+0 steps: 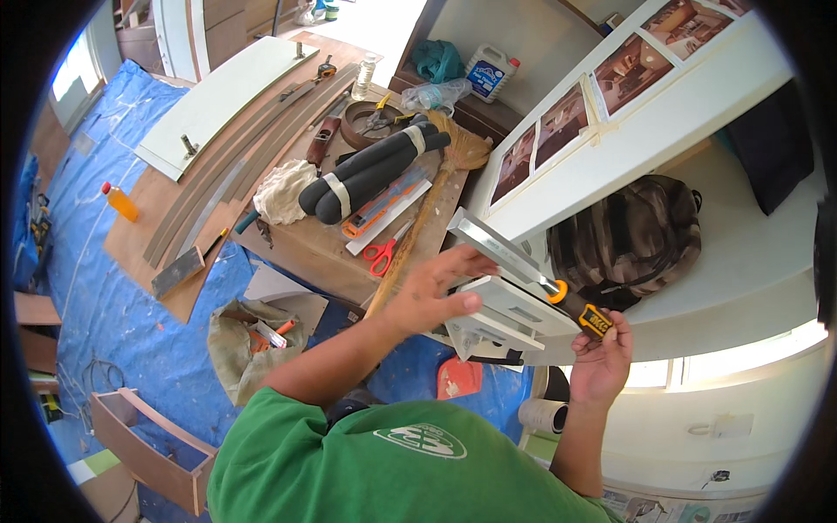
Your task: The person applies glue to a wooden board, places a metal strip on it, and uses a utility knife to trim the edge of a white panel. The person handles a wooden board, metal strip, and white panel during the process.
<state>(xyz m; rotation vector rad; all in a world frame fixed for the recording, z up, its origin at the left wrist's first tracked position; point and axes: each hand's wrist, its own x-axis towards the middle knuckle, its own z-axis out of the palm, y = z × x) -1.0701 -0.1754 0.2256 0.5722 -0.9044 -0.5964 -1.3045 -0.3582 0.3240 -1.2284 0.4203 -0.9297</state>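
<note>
- Screwdriver (571, 307), black-and-yellow handle with an orange collar: gripped in the right hand (600, 359), fingers closed round the handle end; its shaft points up-left into the metal drawer rail (497, 251).
- Left hand (433, 292): fingers spread and mostly open, resting against the rail and the white drawer front (506, 307) below it (whether it actually grips anything cannot be told).
- White cabinet (645, 131) with pictures stuck to its face: just beyond the rail; a camouflage backpack (632, 235) lies to its right.
- Wooden surface (305, 248), left of the hands: red-handled scissors (380, 254), a broom (436, 187), two black foam rolls (370, 170), a white rag (283, 192).
- Floor, under blue sheeting (113, 305): an orange bottle (119, 201), long curved strips (235, 157), an open wooden drawer box (148, 444).
</note>
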